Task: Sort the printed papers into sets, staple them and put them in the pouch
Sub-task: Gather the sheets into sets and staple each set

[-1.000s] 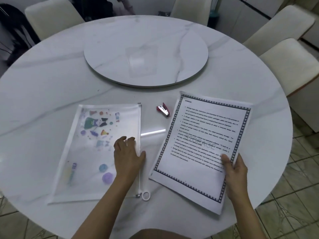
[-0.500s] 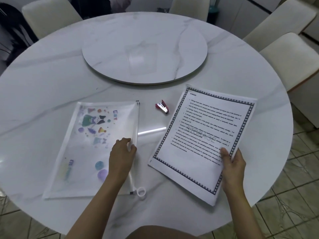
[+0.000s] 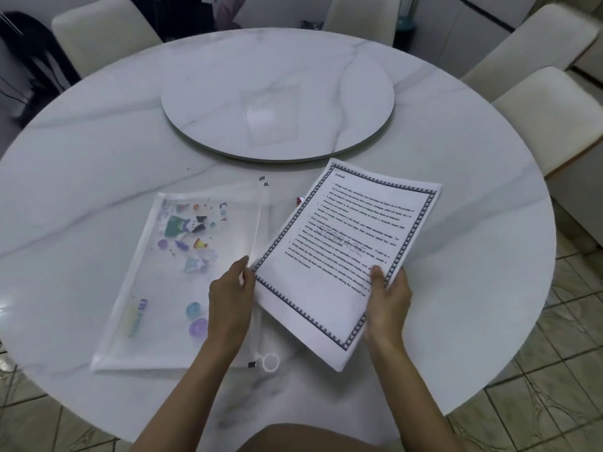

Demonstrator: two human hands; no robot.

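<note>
Gripping the near right edge of the one stack of printed papers (image 3: pixel 346 256), the right hand (image 3: pixel 388 298) holds it over the round table (image 3: pixel 98 158), its left corner overlapping the zip edge of the one pouch (image 3: pixel 156 288). The stack's long axis runs near-left to far-right, heading end pointing away. The left hand (image 3: pixel 230 288) pinches the pouch's zip edge; one red stapler (image 3: pixel 299 200) peeks from behind the papers, one turntable (image 3: pixel 342 76) lies beyond, and four chairs (image 3: pixel 98 31) surround the table.

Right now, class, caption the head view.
Right hand holds printed papers beside the pouch; left hand grips its edge.
</note>
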